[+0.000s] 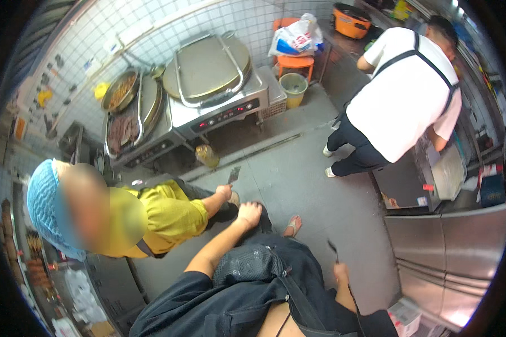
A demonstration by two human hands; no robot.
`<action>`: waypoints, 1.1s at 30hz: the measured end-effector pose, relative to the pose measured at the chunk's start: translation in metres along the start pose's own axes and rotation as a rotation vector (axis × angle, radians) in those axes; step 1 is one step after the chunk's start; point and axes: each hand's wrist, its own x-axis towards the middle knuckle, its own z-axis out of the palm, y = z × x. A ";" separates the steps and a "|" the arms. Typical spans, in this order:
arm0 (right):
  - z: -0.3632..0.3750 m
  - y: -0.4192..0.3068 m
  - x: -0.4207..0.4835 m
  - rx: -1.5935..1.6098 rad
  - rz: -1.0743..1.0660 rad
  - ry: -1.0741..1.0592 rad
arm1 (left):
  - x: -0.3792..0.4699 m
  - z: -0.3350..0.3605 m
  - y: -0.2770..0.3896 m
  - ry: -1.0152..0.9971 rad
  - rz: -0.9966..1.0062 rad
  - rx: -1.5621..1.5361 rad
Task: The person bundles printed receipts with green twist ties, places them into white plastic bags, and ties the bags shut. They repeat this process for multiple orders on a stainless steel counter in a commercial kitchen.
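My left hand [249,214] is stretched out over the grey floor with its back towards me. Its fingers curl downward, so its palm is hidden; whether it holds anything I cannot tell. Low at my right side, my right hand [341,272] grips a thin utensil [333,247] by the handle. The utensil's dark end points away from me and is too blurred to name. Close beyond my left hand, a co-worker's hand [224,192] holds a flat dark scraper or spatula [234,173]. My dark mesh bag [246,265] hangs at my front.
A co-worker in a blue hairnet [46,206] stands close on my left. Another, in a white shirt [398,97], bends over the right-hand counter. Two round griddles [213,67] [152,97] line the tiled wall, with a pan of food [120,90]. Steel cabinets [447,252] stand at right.
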 end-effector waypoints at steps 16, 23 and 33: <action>-0.089 -0.306 0.160 -0.121 -0.114 -0.191 | 0.255 -0.189 -0.314 0.819 -0.609 -0.275; -0.081 -0.330 0.194 -0.307 -0.093 -0.359 | 0.303 -0.209 -0.394 0.293 -0.528 -0.292; -0.134 -0.482 0.294 -0.147 -0.020 -0.209 | 0.325 -0.194 -0.400 0.250 -0.578 -0.309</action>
